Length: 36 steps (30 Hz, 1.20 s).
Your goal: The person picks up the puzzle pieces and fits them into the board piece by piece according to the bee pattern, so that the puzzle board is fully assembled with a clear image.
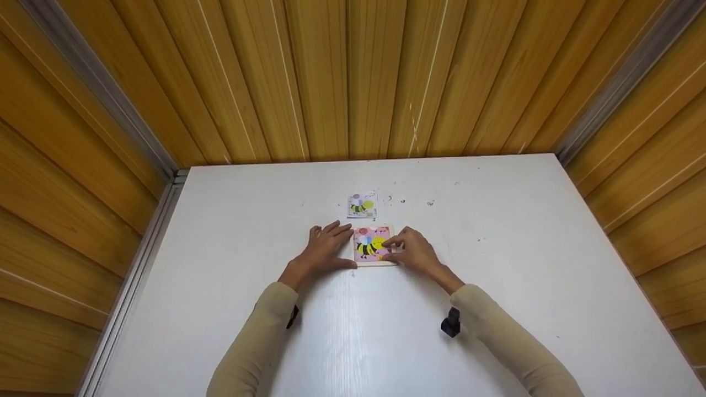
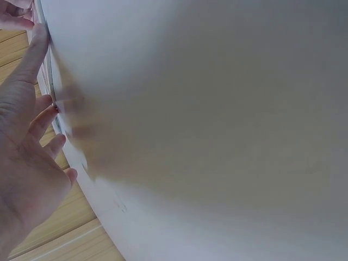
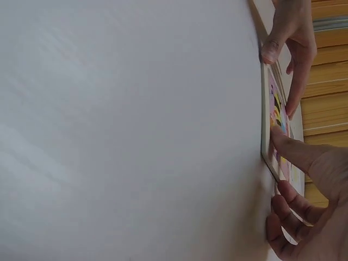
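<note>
A square jigsaw puzzle (image 1: pixel 364 251) of a yellow-and-black bee on pink lies in a pale tray (image 1: pixel 375 264) on the table. My left hand (image 1: pixel 326 248) rests along the tray's left side, fingers fairly straight, the thumb at its near corner. On the right, my right hand (image 1: pixel 415 251) bends over the picture, thumb and forefinger pinching a puzzle piece at its right part; the fingers largely cover that piece. The right wrist view shows the right thumb (image 3: pixel 293 149) on the puzzle, the other fingers curled beyond the tray's edge.
A printed card (image 1: pixel 362 205) with the same bee lies just behind the tray. Dark marks (image 1: pixel 431 203) dot the white table (image 1: pixel 248 204) to the right of the card. Wood-patterned panels (image 1: pixel 369 82) stand along the table's back and sides.
</note>
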### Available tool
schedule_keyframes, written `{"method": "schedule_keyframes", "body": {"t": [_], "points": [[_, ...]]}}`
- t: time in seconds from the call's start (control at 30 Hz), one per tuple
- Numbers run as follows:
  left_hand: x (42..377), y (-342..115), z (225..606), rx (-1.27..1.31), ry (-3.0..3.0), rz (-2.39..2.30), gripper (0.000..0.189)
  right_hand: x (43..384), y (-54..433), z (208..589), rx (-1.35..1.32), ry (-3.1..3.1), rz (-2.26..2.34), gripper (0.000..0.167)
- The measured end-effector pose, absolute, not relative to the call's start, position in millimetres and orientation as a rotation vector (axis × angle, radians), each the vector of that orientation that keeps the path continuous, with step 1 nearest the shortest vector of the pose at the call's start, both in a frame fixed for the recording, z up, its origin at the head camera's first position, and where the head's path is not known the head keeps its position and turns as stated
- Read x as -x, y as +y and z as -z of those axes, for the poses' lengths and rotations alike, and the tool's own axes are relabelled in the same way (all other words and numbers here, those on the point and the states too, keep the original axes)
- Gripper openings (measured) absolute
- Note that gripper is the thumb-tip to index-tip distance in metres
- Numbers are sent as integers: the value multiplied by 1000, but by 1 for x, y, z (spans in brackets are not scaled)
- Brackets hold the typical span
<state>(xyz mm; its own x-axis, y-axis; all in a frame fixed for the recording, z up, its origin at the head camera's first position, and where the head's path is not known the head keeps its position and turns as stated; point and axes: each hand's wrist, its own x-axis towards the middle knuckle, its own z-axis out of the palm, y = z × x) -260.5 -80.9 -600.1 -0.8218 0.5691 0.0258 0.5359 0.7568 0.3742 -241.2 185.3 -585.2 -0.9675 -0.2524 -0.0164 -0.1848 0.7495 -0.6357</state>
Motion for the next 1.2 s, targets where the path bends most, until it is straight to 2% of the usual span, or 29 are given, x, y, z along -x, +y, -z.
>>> {"method": "schedule_keyframes", "body": {"t": [0.37, 0.63, 0.97, 1.2], "points": [[260, -82, 598, -903, 2858, -587, 90, 246, 185, 587, 340, 2904, 817, 73], [259, -82, 601, -883, 2857, -600, 90, 258, 191, 577, 365, 2801, 781, 61], [259, -79, 606, -894, 2840, -592, 92, 249, 202, 582, 414, 2884, 596, 68], [258, -84, 603, -888, 2841, -609, 89, 248, 206, 583, 512, 2846, 689, 67]]}}
